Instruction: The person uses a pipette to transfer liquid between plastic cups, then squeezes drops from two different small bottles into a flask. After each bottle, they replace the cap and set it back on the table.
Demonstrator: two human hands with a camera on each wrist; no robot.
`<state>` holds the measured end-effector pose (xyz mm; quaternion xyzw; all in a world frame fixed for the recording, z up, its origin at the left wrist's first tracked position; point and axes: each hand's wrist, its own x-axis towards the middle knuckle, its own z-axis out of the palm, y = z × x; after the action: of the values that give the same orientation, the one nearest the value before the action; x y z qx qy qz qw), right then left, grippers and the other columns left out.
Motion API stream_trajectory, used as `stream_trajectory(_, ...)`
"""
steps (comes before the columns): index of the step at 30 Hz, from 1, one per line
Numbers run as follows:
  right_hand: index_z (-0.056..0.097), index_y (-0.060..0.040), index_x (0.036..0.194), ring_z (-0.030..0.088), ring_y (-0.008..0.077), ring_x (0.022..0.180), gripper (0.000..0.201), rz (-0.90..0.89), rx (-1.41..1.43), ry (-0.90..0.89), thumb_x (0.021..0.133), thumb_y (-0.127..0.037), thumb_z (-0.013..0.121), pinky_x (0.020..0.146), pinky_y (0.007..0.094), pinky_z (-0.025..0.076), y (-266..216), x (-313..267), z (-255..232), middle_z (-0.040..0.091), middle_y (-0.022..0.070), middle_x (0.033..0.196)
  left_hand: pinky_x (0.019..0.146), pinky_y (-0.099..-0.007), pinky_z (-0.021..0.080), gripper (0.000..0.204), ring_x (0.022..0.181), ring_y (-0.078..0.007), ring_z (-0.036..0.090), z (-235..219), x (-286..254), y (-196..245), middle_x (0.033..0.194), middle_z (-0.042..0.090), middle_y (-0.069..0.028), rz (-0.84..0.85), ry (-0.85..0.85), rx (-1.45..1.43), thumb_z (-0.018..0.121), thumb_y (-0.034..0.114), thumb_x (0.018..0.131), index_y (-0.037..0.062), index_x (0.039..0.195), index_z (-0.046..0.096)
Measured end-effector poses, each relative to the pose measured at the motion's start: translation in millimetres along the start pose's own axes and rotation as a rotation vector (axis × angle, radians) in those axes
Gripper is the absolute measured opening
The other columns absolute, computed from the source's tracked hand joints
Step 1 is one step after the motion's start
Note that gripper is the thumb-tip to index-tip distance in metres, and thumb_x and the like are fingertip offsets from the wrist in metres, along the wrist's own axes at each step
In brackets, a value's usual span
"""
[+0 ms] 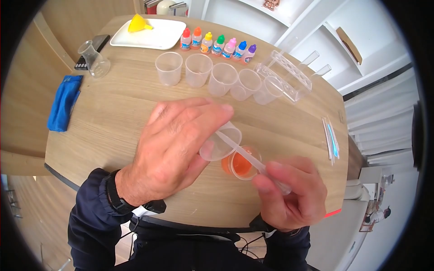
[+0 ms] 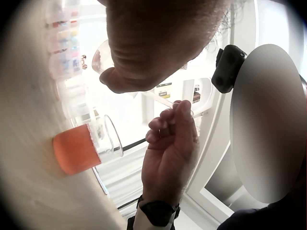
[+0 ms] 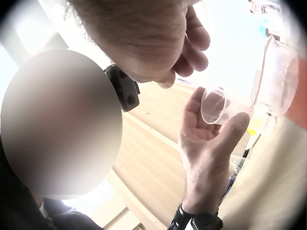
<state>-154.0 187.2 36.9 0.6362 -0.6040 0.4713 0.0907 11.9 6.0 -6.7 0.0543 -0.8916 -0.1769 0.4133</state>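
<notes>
My left hand (image 1: 174, 144) holds a small clear plastic cup (image 1: 228, 135), tipped over, with fingers and thumb around it. In my right hand (image 1: 294, 192), thumb and fingers pinch a translucent plastic pipette (image 1: 246, 155), which slants up to the left with its thin end inside the cup. Below them on the table stands a clear beaker (image 1: 238, 174) of orange liquid (image 1: 242, 166). The left wrist view shows the beaker (image 2: 112, 136) apart from both hands, the orange liquid (image 2: 76, 149) filling more than half of it. In the right wrist view the tipped cup (image 3: 213, 105) lies between left thumb and fingers.
Several clear cups (image 1: 197, 71) line up behind the hands, beside a test tube rack (image 1: 289, 77). Dropper bottles (image 1: 218, 46) with coloured caps stand farther back. A yellow funnel (image 1: 137, 24) lies on a white tray (image 1: 118, 39). At left are a flask (image 1: 97, 65) and blue cloth (image 1: 64, 104); wrapped pipettes (image 1: 332, 140) lie right.
</notes>
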Motion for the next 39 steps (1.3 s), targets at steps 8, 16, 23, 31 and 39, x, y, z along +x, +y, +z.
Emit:
stream_trajectory(8, 0.076, -0.0058, 0.109, 0.074, 0.0225, 0.068, 0.042, -0.015, 0.001, 0.0, 0.076, -0.007, 0.101, 0.058, 0.031, 0.057, 2.6, -1.8, 2.4, 0.079, 0.007, 0.087, 0.098, -0.0465, 0.055, 0.065, 0.119, -0.0382, 0.073, 2.2, -1.0, -1.3, 0.13, 0.076, -0.0167, 0.0, -0.014, 0.009, 0.086, -0.007, 0.077, -0.0018, 0.139, 0.067)
stream_trajectory(16, 0.076, -0.0069, 0.111, 0.074, 0.0227, 0.067, 0.046, -0.002, 0.029, 0.019, 0.075, -0.009, 0.104, 0.056, 0.0301, 0.055, 3.4, -1.5, 4.1, 0.079, 0.0091, 0.092, 0.098, -0.0464, 0.055, 0.067, 0.119, -0.0386, 0.073, 1.6, -0.9, -0.8, 0.131, 0.076, -0.0168, -0.001, -0.017, 0.005, 0.087, -0.007, 0.076, -0.0015, 0.14, 0.066)
stream_trajectory(23, 0.077, -0.0066, 0.115, 0.072, 0.0217, 0.064, 0.049, -0.008, 0.019, 0.019, 0.075, -0.01, 0.104, 0.054, 0.0284, 0.053, 9.0, -2.3, 1.5, 0.079, 0.0112, 0.094, 0.099, -0.0461, 0.055, 0.068, 0.119, -0.0386, 0.073, 2.0, 1.1, -1.8, 0.131, 0.076, -0.0171, 0.005, -0.016, 0.012, 0.088, -0.007, 0.076, -0.0011, 0.14, 0.066)
stream_trajectory(31, 0.076, -0.0062, 0.12, 0.074, 0.0224, 0.07, 0.053, 0.015, 0.02, -0.006, 0.075, -0.007, 0.103, 0.056, 0.0296, 0.055, 7.1, -4.7, 0.6, 0.081, 0.0124, 0.099, 0.1, -0.0462, 0.055, 0.064, 0.12, -0.0384, 0.072, 0.1, 0.0, -0.3, 0.131, 0.075, -0.0177, -0.004, -0.024, 0.021, 0.088, -0.006, 0.077, -0.0017, 0.138, 0.068)
stream_trajectory(39, 0.076, -0.0052, 0.123, 0.078, 0.0246, 0.076, 0.055, -0.007, 0.015, -0.003, 0.074, -0.006, 0.102, 0.061, 0.03, 0.059, 10.1, -4.2, 0.9, 0.082, 0.0134, 0.101, 0.1, -0.0457, 0.055, 0.066, 0.12, -0.0382, 0.073, 2.2, -1.5, -2.1, 0.132, 0.076, -0.0165, 0.003, -0.021, 0.007, 0.088, -0.004, 0.078, -0.0009, 0.14, 0.067)
